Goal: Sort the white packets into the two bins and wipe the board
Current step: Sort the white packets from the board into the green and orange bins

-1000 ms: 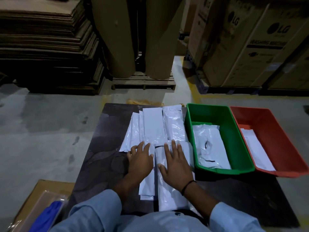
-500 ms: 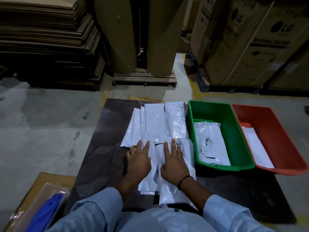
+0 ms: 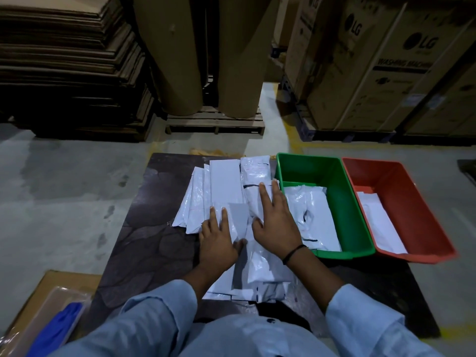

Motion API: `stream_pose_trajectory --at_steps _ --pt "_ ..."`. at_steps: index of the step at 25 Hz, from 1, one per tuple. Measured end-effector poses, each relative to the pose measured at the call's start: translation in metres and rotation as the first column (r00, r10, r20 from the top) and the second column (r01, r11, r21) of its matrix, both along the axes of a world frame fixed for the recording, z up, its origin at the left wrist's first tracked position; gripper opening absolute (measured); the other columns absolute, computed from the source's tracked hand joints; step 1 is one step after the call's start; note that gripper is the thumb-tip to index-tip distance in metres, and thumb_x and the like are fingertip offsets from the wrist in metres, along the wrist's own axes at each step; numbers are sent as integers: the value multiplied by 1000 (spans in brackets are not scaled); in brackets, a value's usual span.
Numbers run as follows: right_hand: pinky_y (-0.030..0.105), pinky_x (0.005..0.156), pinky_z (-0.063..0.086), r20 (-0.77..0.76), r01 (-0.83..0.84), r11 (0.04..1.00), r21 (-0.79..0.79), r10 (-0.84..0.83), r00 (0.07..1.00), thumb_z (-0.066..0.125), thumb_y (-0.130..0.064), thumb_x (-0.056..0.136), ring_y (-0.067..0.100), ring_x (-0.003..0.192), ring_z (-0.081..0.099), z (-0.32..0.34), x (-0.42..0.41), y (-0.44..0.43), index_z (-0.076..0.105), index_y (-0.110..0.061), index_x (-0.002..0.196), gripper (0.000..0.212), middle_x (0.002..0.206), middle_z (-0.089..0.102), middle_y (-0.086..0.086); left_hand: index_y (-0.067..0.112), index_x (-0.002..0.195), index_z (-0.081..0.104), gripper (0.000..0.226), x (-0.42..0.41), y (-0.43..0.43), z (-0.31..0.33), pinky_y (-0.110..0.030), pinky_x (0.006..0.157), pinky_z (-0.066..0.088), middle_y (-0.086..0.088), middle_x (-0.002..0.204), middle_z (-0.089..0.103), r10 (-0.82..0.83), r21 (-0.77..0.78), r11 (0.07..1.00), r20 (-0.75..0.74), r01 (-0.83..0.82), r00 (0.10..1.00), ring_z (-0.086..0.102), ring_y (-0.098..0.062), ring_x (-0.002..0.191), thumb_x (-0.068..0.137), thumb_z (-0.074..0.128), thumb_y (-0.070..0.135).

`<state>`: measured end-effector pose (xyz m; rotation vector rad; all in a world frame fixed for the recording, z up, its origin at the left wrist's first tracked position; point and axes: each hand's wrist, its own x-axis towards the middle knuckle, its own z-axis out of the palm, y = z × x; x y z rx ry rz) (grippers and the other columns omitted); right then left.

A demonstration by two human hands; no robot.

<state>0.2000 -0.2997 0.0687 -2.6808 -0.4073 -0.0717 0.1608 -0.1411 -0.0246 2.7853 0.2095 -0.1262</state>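
Note:
Several white packets (image 3: 224, 186) lie overlapping on the dark board (image 3: 144, 235). My left hand (image 3: 217, 238) rests flat on the near packets with its fingers straight. My right hand (image 3: 275, 220) lies flat further forward on a glossy packet, fingers spread, just left of the green bin (image 3: 345, 191). The green bin holds a crumpled glossy white packet (image 3: 314, 217). Touching its right side is the red bin (image 3: 412, 202), which holds a flat white packet (image 3: 381, 222).
A cardboard box with a blue item (image 3: 54, 328) under clear plastic sits on the floor at lower left. Beyond the board stand brown paper rolls (image 3: 239, 55) on a pallet, stacked cardboard sheets (image 3: 69, 65) at left and large appliance cartons (image 3: 381, 63) at right.
My right hand has slid forward over the packets toward the green bin. My left hand stayed roughly in place. The near packets have shifted under the hands.

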Motion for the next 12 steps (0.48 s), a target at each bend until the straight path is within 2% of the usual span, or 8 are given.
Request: stream_pose_trajectory --at_steps 2,5,8,12 --pt "52 116 31 -3 4 1000 6 -4 1000 46 -32 85 39 151 7 0 2 -9 6 -21 159 84 166 -8 12 19 162 2 100 0 -2 -2 -55 109 39 -17 169 -1 5 44 999 14 -5 1000 31 -42 141 89 41 75" --pt "51 117 29 -2 0 1000 20 0 1000 50 -30 87 39 151 8 -3 3 -19 7 -22 159 83 166 -9 10 14 161 16 93 3 -1 -7 -51 95 52 -20 166 15 1 75 997 30 -4 1000 44 -42 130 91 54 61" --pt "50 118 28 -6 -12 1000 21 12 1000 50 -30 88 38 151 9 -3 4 -23 7 -23 159 83 166 -8 9 12 159 26 84 6 3 -8 -52 96 53 -21 164 24 -8 90 996 32 5 999 48 -43 126 91 63 45" --pt "49 118 30 -14 -35 999 42 35 999 48 -32 86 37 151 9 -2 14 -31 10 -23 159 83 166 -5 9 12 159 25 80 11 3 7 -55 96 50 -20 165 20 54 49 997 74 -58 996 42 -44 131 91 61 34"
